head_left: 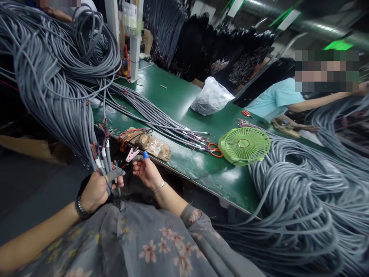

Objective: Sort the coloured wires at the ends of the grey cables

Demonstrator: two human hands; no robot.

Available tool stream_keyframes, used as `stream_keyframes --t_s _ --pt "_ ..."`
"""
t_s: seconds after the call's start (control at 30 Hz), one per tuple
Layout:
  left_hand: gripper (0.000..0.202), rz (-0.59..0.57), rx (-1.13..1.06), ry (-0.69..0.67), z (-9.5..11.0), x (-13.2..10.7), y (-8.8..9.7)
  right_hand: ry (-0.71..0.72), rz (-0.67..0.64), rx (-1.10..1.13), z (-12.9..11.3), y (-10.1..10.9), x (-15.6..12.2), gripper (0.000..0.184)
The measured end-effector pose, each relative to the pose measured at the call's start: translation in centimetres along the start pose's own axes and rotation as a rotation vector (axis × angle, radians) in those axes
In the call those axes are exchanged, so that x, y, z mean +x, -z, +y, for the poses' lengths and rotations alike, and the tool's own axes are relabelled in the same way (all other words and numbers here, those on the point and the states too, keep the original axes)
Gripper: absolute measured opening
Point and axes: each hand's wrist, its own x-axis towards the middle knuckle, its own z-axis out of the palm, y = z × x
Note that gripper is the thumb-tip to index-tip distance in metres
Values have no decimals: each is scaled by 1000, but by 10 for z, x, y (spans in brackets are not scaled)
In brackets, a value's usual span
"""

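My left hand (96, 189) is closed round the ends of several grey cables (99, 161) that hang down from a big grey bundle (54, 77) at the upper left. Their stripped ends show red, green and white wires. My right hand (147, 171) is just to the right, fingers pinched on a small pink clip-like tool (132, 154); one fingertip wears a blue cap. Both hands hover over my lap, just in front of the green table's near edge (184, 169).
On the table lie a row of grey cables (155, 119), a taped brown block (148, 144), orange-handled scissors (215, 149), a green fan (244, 145) and a clear plastic bag (211, 98). A large grey cable coil (291, 204) fills the right. Another person in a light-blue shirt (276, 100) works at the far right.
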Motion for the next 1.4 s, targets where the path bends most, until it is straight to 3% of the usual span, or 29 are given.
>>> stream_keyframes --t_s 0.27,0.5,0.8,1.0,1.2,1.4 --pt "32 -93 11 2 5 10 -10 49 -92 -45 -3 -19 21 48" --pt "37 -65 36 22 -4 16 -8 97 6 76 5 -26 26 48" --pt "37 -84 12 13 -2 5 -5 20 -117 20 2 -14 15 62" --pt "33 -37 24 -15 -3 -1 -4 -24 -216 -143 11 2 1 55" --pt "30 -41 103 -68 -12 2 -2 166 -162 -228 16 -4 -14 50" --pt "34 -58 203 -57 -11 0 0 166 -105 -277 16 -10 -14 47"
